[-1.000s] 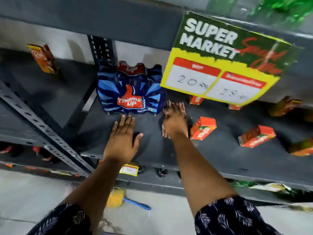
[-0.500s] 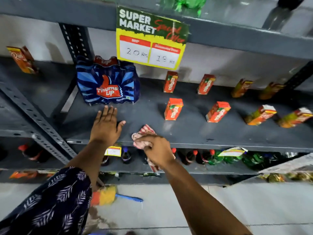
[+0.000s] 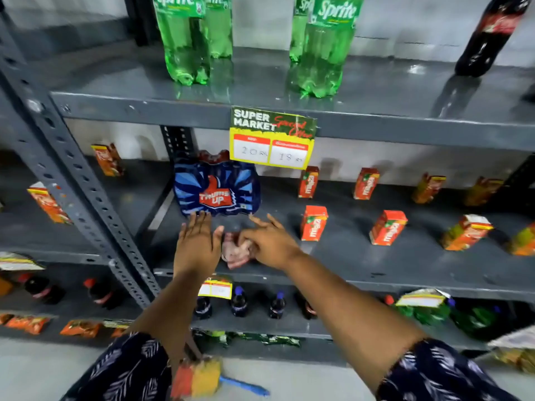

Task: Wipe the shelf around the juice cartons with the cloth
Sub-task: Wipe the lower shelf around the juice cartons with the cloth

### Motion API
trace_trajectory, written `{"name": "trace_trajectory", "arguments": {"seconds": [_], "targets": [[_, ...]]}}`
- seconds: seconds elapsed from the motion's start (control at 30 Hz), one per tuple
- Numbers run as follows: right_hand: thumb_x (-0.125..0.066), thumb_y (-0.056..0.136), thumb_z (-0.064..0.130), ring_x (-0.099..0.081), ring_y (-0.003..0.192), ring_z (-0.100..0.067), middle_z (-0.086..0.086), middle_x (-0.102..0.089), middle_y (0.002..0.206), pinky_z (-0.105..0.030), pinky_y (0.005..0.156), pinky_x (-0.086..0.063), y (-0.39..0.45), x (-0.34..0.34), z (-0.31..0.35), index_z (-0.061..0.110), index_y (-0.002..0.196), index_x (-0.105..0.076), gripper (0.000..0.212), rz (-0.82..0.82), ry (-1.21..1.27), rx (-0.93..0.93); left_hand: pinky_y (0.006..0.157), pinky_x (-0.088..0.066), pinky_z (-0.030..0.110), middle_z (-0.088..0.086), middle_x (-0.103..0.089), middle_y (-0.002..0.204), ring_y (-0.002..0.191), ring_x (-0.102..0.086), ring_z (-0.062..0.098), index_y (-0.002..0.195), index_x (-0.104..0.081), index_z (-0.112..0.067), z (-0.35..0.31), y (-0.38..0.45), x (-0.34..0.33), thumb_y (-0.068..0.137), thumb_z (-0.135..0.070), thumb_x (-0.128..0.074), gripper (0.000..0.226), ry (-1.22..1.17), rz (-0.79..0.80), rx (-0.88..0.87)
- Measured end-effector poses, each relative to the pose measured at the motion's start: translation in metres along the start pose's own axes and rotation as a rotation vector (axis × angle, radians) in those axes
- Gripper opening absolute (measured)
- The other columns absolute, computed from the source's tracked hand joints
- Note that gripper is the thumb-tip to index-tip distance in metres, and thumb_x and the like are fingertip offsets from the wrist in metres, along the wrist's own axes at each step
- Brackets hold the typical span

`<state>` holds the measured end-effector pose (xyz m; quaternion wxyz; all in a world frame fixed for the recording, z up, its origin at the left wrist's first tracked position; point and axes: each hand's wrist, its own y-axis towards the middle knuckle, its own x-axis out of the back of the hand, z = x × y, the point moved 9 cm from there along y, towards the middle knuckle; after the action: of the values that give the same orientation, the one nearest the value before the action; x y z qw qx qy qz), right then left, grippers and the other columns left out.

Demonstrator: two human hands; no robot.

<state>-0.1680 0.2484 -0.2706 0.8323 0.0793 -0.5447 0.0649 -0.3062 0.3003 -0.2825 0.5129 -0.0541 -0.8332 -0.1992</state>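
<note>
Two hands are on the grey shelf (image 3: pixel 362 264), both just in front of the Thums Up pack (image 3: pixel 216 190). The left hand (image 3: pixel 197 248) lies flat with its fingers spread and holds nothing. The right hand (image 3: pixel 267 241) presses on the bunched pink cloth (image 3: pixel 235 250), fingers loosely splayed over it rather than clenched, so the cloth looks pinned down, not gripped.

Risks, as I judge them: a loosely held cloth could slip out near the shelf's front edge and drop to the floor. A sweep to the right of the pack would reach the nearest carton (image 3: pixel 313 223) first, and these light, upright cartons look easy to tip or shove out of line. A push toward the back could nudge the pack itself, since the fingertips are almost touching its base.

Right of the pack the cartons stand well apart in two loose rows, leaving bare metal between them to wipe. Above the pack hangs a price sign (image 3: pixel 272 138), and on the shelf over that stand green bottles (image 3: pixel 191 39). Below the pack, a lower shelf holds small dark bottles, and a brush (image 3: pixel 199 377) lies on the floor.
</note>
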Motion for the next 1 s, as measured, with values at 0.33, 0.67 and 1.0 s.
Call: {"name": "trace_trajectory", "arguments": {"seconds": [0.33,0.67,1.0], "targets": [[-0.048,0.085,0.048,-0.026,0.141,-0.03,-0.01,-0.03,0.153,-0.048,0.115,-0.022,0.037,-0.09,0.025,0.023,0.147,-0.021,0.073,0.048,-0.045,-0.188,0.12,-0.007,0.037,0.01,-0.027,0.156,0.146,-0.016,0.02,0.147,-0.026,-0.01,0.001,0.0,-0.01,0.095,-0.044,-0.021,0.063,-0.019,0.023,-0.037],[-0.053,0.082,0.014,-0.052,0.121,-0.03,-0.009,-0.056,0.134,-0.037,0.101,-0.042,-0.063,-0.038,-0.011,0.022,0.13,-0.054,0.048,-0.004,-0.045,0.078,0.12,-0.005,0.039,0.009,-0.019,0.159,0.147,-0.007,0.02,0.149,-0.021,-0.011,-0.055,-0.021,-0.055,0.096,-0.046,-0.031,0.064,0.028,0.167,-0.101],[-0.05,0.072,0.01,-0.047,0.129,-0.016,-0.004,-0.057,0.135,-0.008,0.108,-0.015,-0.237,0.046,-0.174,0.018,0.113,-0.069,0.046,0.02,-0.028,-0.222,0.119,0.005,0.034,0.002,-0.011,0.16,0.147,0.003,0.016,0.151,-0.011,-0.014,-0.176,-0.067,-0.092,0.087,-0.063,-0.002,0.081,0.19,0.255,-0.343]]}}
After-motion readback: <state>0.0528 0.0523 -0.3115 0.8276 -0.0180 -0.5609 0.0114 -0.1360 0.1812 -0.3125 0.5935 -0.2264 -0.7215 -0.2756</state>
